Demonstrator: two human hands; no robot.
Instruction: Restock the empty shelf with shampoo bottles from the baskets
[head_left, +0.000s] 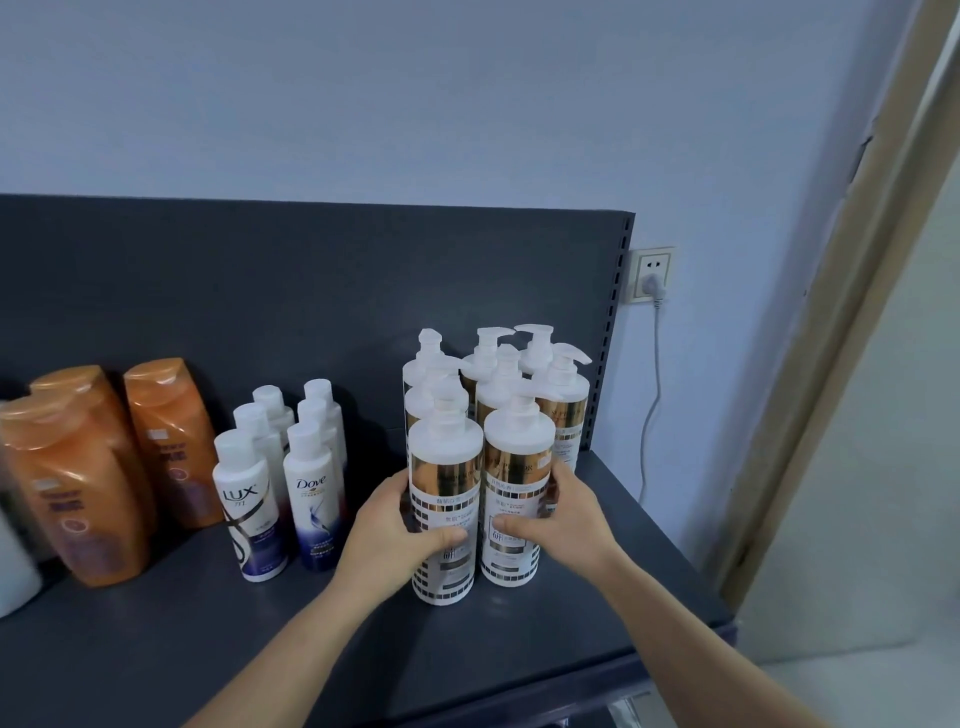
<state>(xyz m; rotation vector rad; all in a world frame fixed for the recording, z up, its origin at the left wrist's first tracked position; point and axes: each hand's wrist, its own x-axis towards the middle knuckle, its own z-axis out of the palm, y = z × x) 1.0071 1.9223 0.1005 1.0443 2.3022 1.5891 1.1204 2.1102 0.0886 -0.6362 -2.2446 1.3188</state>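
On the shelf (156, 649), near right: left hand (395, 530) grips left pump bottle (444, 462), right hand (563, 519) grips right pump bottle (519, 452); both upright, side by side.

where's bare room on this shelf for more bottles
Bare: the front strip of the shelf before the Lux and Dove bottles, and its right end beside the pump bottles. Crowded: the pump bottles, where left hand and right hand each grip one.

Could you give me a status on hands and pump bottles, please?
Left hand grips front-left pump bottle. Right hand grips front-right pump bottle. Both upright on shelf. Dove bottle close by.
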